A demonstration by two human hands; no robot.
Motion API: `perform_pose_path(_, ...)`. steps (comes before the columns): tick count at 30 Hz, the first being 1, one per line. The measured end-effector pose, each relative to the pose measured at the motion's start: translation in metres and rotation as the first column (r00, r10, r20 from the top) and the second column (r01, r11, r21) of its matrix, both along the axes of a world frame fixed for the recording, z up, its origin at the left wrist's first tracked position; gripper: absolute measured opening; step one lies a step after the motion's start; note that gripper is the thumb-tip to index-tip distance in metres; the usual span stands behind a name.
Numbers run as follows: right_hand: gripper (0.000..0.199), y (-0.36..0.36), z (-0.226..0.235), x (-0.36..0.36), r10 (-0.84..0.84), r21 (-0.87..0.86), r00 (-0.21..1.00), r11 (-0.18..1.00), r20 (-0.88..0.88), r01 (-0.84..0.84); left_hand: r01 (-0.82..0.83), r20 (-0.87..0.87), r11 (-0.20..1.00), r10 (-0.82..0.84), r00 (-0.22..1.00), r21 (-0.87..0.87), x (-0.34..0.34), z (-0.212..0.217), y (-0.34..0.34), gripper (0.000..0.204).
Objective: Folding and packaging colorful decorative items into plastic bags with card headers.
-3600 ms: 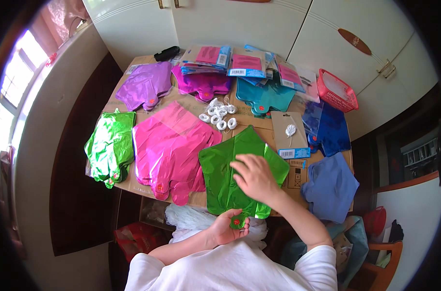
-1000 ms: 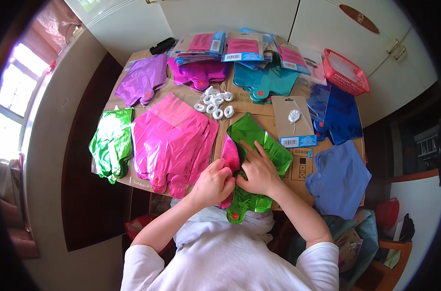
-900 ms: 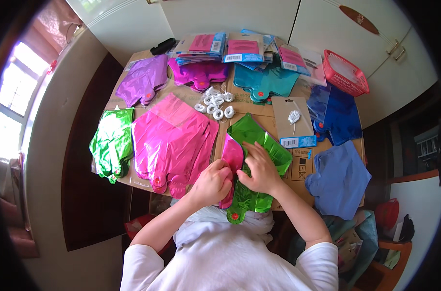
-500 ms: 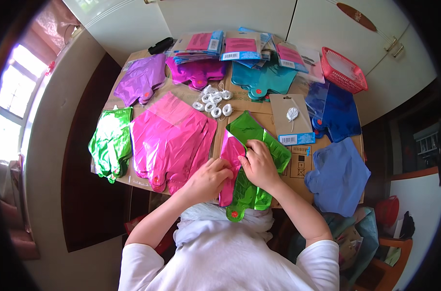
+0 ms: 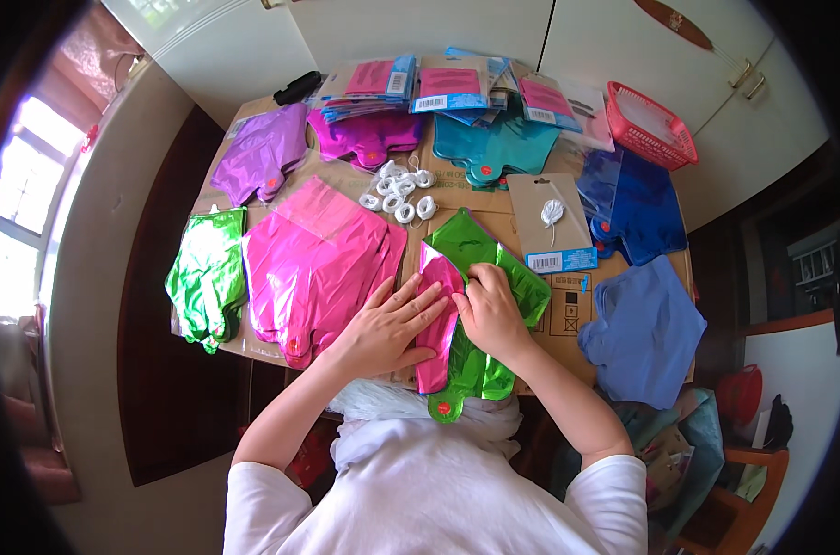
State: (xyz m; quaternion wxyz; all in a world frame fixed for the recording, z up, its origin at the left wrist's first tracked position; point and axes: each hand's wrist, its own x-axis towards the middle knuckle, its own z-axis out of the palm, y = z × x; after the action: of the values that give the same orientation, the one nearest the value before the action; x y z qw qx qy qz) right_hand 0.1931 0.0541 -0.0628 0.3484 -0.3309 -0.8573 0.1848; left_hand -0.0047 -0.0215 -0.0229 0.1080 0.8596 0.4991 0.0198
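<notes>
In front of me lies a flat green foil balloon (image 5: pixel 463 239), a folded pink foil layer (image 5: pixel 435 372) along its left side. My left hand (image 5: pixel 390 326) rests flat on the pink layer, fingers stretched out and holding nothing. My right hand (image 5: pixel 490 313) is closed, its fingers bent at the border of pink and green and pinching the foil; the fingertips are partly hidden. The green balloon's tail (image 5: pixel 445 407) with a red dot hangs toward me over the cardboard's front edge. Left of my hands is a stack of pink foil balloons (image 5: pixel 323 264).
Small white string coils (image 5: pixel 404 213) lie mid-table. A brown card (image 5: pixel 537 197) holds another coil. Around them are green (image 5: pixel 207 268), purple (image 5: pixel 258 153), teal (image 5: pixel 494 148) and blue (image 5: pixel 651 208) foil balloons, a pale blue piece (image 5: pixel 642 333), packets (image 5: pixel 452 83) and a red basket (image 5: pixel 656 129).
My left hand has opened from bent fingers to lying flat on the pink foil. My right hand keeps its grip in nearly the same place. The whole view has shifted slightly.
</notes>
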Motion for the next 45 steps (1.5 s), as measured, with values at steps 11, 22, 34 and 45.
perform_pose_path(11,0.023,-0.005,0.007,-0.003,-0.131,0.116,0.991,0.985,0.001,0.131,0.016,-0.078,0.999,-0.019,0.997,-0.029,0.001,-0.003,0.002,0.083)
perform_pose_path(22,0.028,-0.039,0.015,0.006,0.076,0.122,0.949,0.985,0.305,-0.118,0.007,-0.018,1.0,-0.007,1.0,-0.002,0.0,0.001,0.001,0.068)
perform_pose_path(34,0.036,-0.041,0.022,0.007,0.089,0.119,0.908,0.982,0.41,-0.15,-0.045,-0.066,0.977,0.06,0.996,0.21,-0.02,-0.016,0.055,0.056)
perform_pose_path(45,0.036,-0.042,0.023,0.007,0.08,0.093,0.899,0.987,0.431,-0.132,-0.049,-0.207,0.922,0.138,0.969,0.384,-0.022,-0.002,0.093,0.078)
